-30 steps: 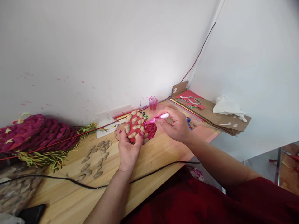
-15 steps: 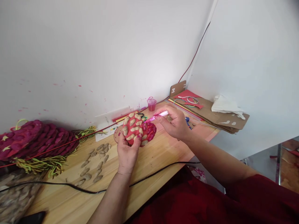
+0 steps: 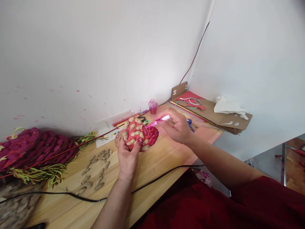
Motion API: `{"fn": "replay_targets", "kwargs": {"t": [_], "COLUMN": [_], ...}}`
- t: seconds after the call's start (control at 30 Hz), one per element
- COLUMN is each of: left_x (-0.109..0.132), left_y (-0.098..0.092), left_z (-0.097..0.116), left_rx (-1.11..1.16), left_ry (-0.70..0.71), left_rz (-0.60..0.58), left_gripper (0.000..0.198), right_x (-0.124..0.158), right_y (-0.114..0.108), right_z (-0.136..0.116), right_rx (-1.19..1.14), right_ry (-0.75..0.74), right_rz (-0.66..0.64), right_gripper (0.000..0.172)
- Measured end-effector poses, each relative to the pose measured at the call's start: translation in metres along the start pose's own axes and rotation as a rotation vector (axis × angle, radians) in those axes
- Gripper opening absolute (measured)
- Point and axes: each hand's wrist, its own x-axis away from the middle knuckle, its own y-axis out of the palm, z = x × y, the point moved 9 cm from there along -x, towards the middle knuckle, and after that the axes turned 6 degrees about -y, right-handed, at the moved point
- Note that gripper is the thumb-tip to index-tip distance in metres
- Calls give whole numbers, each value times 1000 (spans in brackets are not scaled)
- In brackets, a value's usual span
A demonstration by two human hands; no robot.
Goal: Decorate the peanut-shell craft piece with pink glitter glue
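My left hand [image 3: 128, 159] grips a red piece [image 3: 131, 137] with rounded edges, its face covered with peanuts. Several peanuts on its right side are coated in wet magenta paint; those on the left are still tan. Pinched in my right hand [image 3: 178, 128] is a paintbrush [image 3: 166, 118] with a white handle. Its pink tip touches the piece near the top, at the border between painted and bare peanuts. Magenta stains mark my left thumb. Behind the brush, a small clear cup [image 3: 153, 109] of magenta paint stands by the wall.
Loose peanuts [image 3: 101, 173] lie on the wooden table [image 3: 147, 178]. Stacked magenta peanut pieces [image 3: 51, 146] with yellow-green tassels [image 3: 40, 175] are at left. A black cable [image 3: 164, 175] crosses the front. Cardboard sheets [image 3: 216, 117] with a white tissue [image 3: 230, 106] overhang the right edge.
The view has shifted slightly. My left hand has tilted the peanut piece a little, and the brush tip has moved slightly left across its upper peanuts. Both grips are unchanged.
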Motion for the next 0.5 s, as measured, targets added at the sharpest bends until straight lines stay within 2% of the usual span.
{"fn": "replay_targets", "kwargs": {"t": [0.23, 0.5], "left_x": [0, 0], "left_y": [1, 0], "left_z": [0, -1], "left_rx": [12, 4], "left_ry": [-16, -23], "left_rz": [-2, 16], "left_gripper": [59, 56], "right_x": [-2, -3], "right_y": [4, -2], "right_z": [-4, -7], "right_rx": [3, 33], "right_ry": [-11, -42], "right_rz": [-33, 2], "right_gripper": [6, 5]}}
